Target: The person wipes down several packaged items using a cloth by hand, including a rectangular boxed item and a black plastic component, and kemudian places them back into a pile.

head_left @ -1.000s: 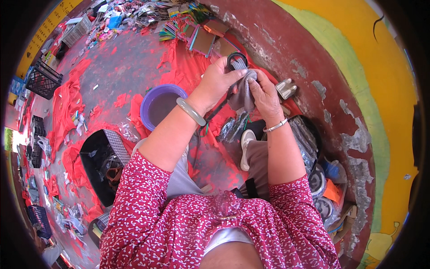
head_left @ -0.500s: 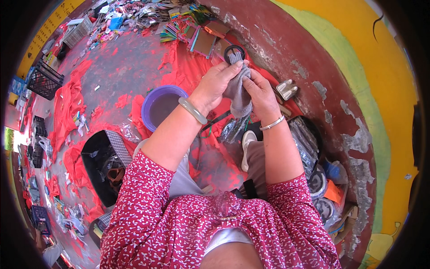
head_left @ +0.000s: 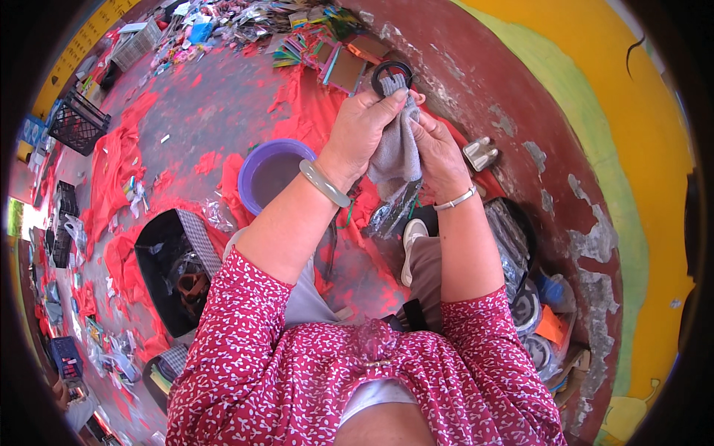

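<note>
Two hands, both clamped on 1 item, close tog., raised over floor (head_left: pixel 238 89). L. hand (head_left: pixel 362 128): thumb laid on upper pt. of grey cloth (head_left: pixel 396 154), fingers mostly hidden behind. R. hand (head_left: pixel 442 154): thumb & fingertips pinching cloth's R. side.

Grey cloth: betw. hands, off floor; narrow, bunched top, wider body hanging slack below. 1 black ring (head_left: pixel 377 72): at cloth's top end, just beyond L. thumb; bunched end lies across its opening; threaded thru or not, can't tell. Grip so nr ring prob. steadies both pcs. at once; R. pinch prob. controls the loose fabric.

1 purple basin (head_left: pixel 245 178): on floor, just beyond L. forearm; prob. kept within reach.

1 black open container w/ checked flap (head_left: pixel 198 239): on floor, L. of L. leg; plastic & brown pcs. inside.

1 pale moulded pc. (head_left: pixel 481 153): floor's R. edge, nr red lower wall (head_left: pixel 483 74).

Coloured boards (head_left: pixel 346 70), qty. unclear: stacked twd. floor's far R. corner, by red sheeting (head_left: pixel 316 119).

1 black crate (head_left: pixel 79 123): twd. floor's far L. corner. Edge placing presumably saves working room.
</note>
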Tool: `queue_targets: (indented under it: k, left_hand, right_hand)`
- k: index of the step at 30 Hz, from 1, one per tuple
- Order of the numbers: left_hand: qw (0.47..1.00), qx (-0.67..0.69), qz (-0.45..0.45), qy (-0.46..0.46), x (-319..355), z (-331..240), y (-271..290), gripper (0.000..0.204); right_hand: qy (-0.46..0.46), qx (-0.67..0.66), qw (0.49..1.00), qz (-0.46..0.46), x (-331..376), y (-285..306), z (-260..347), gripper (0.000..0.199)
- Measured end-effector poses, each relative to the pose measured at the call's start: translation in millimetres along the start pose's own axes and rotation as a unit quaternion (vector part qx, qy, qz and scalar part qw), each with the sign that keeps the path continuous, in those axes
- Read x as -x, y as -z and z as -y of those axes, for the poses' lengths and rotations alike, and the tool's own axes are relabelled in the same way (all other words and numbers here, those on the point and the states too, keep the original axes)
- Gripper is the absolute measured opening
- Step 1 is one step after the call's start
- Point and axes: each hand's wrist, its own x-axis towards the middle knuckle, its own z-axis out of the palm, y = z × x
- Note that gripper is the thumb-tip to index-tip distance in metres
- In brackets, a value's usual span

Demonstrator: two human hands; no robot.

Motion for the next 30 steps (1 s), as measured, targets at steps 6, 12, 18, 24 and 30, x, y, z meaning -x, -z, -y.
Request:
queue_targets:
  k: [6,12,18,24,30]
  left_hand:
    - [0.999,-0.010,-0.023,0.024,2,-4,-2,0.031]
    - [0.986,-0.152,0.015,0.062,0,1,3,0.030]
    - [0.986,-0.159,0.028,0.045,-2,8,6,0.031]
    - [0.999,-0.035,-0.016,-0.017,0,6,-2,0.032]
    - [0.999,0.019,-0.037,-0.027,-1,5,-2,0.033]
  right_hand:
    - [-0.035,-0.013,0.999,-0.003,5,-2,1,0.026]
    - [-0.038,-0.105,0.993,0.035,14,9,-2,0.037]
    - [-0.050,-0.058,0.995,-0.068,12,-1,-4,0.035]
    - [0.012,-0.022,0.999,-0.045,4,-10,-2,0.025]
    - [0.054,0.096,0.993,-0.045,2,-11,-2,0.023]
